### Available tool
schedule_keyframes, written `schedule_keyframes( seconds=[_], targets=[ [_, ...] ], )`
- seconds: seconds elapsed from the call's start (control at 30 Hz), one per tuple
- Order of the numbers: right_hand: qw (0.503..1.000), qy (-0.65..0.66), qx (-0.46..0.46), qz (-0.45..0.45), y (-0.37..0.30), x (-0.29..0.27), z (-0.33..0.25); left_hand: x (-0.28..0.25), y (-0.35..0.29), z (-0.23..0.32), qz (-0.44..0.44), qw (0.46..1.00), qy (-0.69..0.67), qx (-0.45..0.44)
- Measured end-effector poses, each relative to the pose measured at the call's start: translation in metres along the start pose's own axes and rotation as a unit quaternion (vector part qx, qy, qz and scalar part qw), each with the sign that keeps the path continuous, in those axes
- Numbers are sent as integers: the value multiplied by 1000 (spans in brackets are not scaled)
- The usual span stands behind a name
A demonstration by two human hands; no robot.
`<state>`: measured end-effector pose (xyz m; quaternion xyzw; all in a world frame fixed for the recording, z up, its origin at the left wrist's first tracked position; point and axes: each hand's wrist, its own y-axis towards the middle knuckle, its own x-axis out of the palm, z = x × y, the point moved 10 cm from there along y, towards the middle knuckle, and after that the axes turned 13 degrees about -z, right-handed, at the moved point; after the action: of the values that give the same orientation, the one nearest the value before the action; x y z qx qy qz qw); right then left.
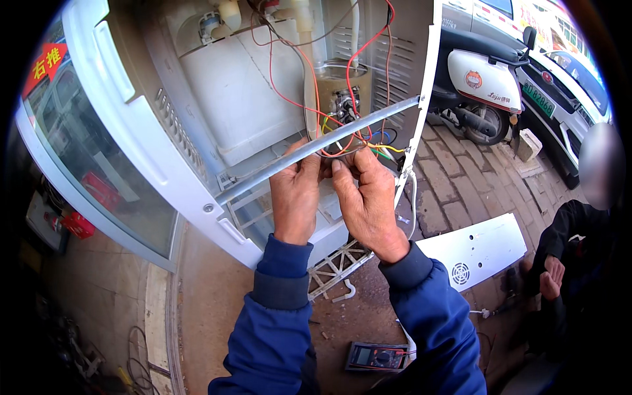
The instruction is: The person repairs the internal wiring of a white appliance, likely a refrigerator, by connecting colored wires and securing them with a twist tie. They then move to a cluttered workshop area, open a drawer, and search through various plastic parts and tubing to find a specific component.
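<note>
Both my hands are inside the open back of a white appliance cabinet (135, 131), just under a slanted metal crossbar (316, 149). My left hand (295, 201) is closed at a bundle of thin wires (351, 139), its fingertips partly hidden by the bar. Close beside it, my right hand (370, 201) pinches the same bundle between thumb and fingers. Red, brown, yellow, green and blue strands run through this spot. Behind the bar stand a cylindrical metal tank (342, 79) and a large white box-shaped tank (250, 92).
A digital multimeter (378, 356) lies on the ground by my right sleeve. A white panel (471, 253) with holes lies to the right, near a seated person (559, 263). A white scooter (484, 79) and cars stand behind. A glass door (99, 158) is at left.
</note>
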<state>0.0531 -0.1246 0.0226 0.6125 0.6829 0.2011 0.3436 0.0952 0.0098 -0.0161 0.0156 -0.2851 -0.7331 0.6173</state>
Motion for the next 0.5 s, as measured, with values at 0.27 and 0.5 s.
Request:
schedule_keyframes(
  seconds=[0.27,0.5],
  targets=[
    [1000,-9,-4,-5,1,-4,-2,1,2,-1,24,999,-20,-17],
    [999,-32,2,-5,2,-7,-6,4,0,1,19,997,-67,-25]
  ],
)
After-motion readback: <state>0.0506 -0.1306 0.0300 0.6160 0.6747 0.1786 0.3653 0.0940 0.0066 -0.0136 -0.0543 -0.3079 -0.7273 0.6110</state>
